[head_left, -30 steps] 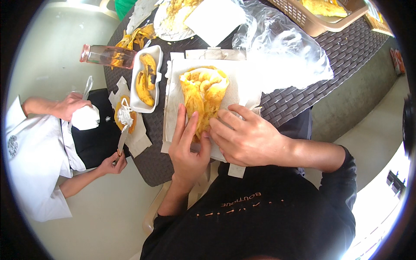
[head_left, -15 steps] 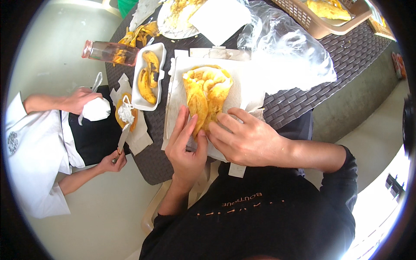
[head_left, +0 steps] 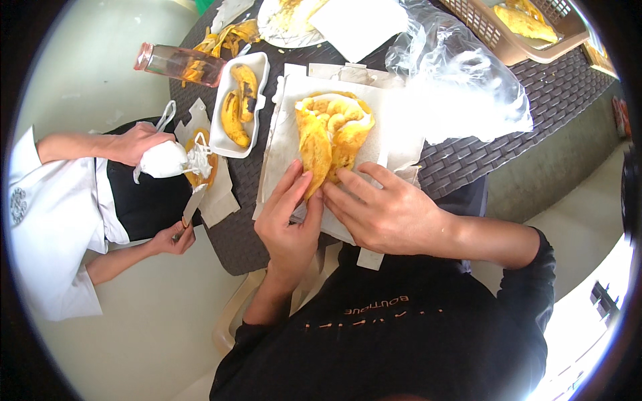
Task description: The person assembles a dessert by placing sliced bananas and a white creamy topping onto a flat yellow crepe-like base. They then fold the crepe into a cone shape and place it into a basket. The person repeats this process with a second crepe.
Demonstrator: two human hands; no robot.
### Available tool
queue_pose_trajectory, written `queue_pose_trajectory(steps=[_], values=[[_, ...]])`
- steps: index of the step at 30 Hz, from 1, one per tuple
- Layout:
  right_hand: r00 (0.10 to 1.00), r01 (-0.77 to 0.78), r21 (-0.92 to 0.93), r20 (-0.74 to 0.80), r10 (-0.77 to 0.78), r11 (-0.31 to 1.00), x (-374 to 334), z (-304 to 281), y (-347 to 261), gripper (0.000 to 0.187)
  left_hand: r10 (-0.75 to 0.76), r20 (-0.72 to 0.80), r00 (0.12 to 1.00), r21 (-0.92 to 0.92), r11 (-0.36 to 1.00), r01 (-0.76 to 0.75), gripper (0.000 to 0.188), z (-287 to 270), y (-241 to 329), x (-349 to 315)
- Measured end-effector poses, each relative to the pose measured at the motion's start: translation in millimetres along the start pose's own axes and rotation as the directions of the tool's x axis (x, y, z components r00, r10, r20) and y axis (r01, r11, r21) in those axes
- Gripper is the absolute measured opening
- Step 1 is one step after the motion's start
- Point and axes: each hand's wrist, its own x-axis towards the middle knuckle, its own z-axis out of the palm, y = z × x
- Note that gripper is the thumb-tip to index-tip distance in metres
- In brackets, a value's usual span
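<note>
My left hand [head_left: 289, 224] and right hand [head_left: 388, 212] pinch what looks like fried dough [head_left: 332, 137] on paper [head_left: 394, 130].

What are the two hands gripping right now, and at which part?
Both the left hand and the right hand have their fingers on the near end of the yellow folded flatbread lying on white paper.
</note>
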Motion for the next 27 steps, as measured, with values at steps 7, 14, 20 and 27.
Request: queue_pose_trajectory(steps=[7, 14, 20, 27], values=[[0.999, -0.02, -0.026, 0.027, 0.02, 0.999, 3, -3, -2, 0.037, 0.109, 0.008, 0.994, 0.167, 0.98, -0.109, 0.028, -2, 12, 0], [0.997, -0.05, 0.014, 0.066, 0.049, 0.999, 5, 0, -3, 0.035, 0.192, 0.018, 0.981, 0.19, 0.963, -0.192, 0.026, 1, 6, 0], [0.998, -0.054, -0.032, 0.039, 0.055, 0.998, 6, 2, -2, 0.035, 0.241, 0.016, 0.971, 0.203, 0.95, -0.239, 0.025, 3, 4, 1], [0.994, -0.086, -0.035, 0.065, 0.088, 0.996, 4, -1, -4, 0.033, 0.258, 0.029, 0.966, 0.261, 0.931, -0.257, 0.026, 2, 8, 0]])
